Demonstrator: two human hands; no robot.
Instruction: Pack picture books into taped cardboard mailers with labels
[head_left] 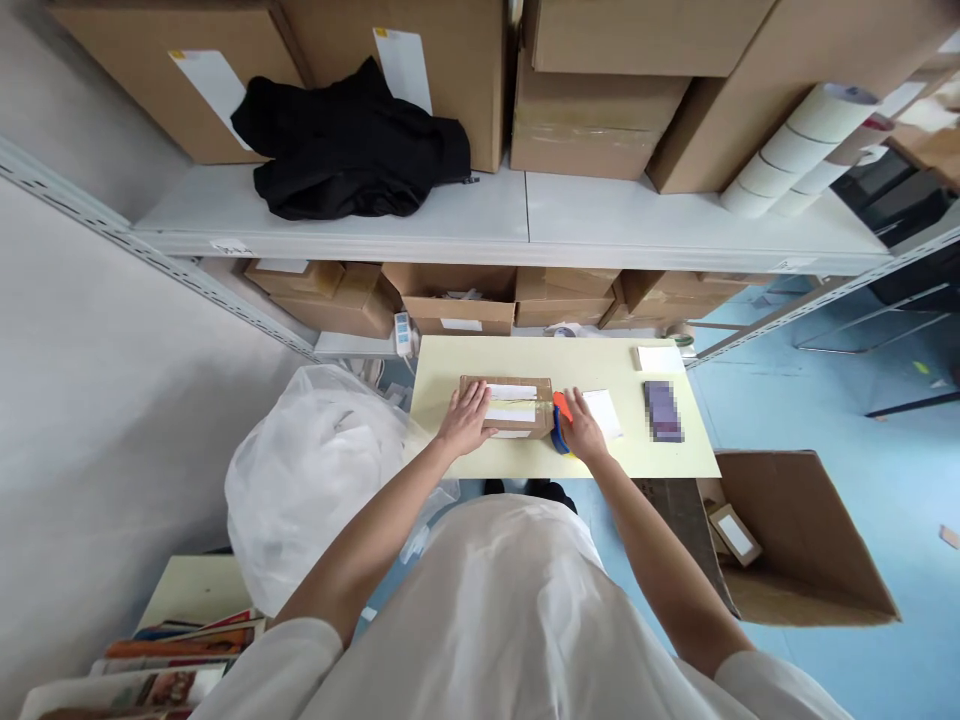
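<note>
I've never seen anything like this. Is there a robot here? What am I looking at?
No robot: just a person's two bare hands. There is one picture, taken by a camera worn on the person's head, looking forward and down past their own arms. The pale table holds a small cardboard box, some white paper, a white stack and a purple item that is blurred out. The left hand lies on the box. The right hand is at a blue and orange tool, which it partly hides, so its grip is hard to judge.
</note>
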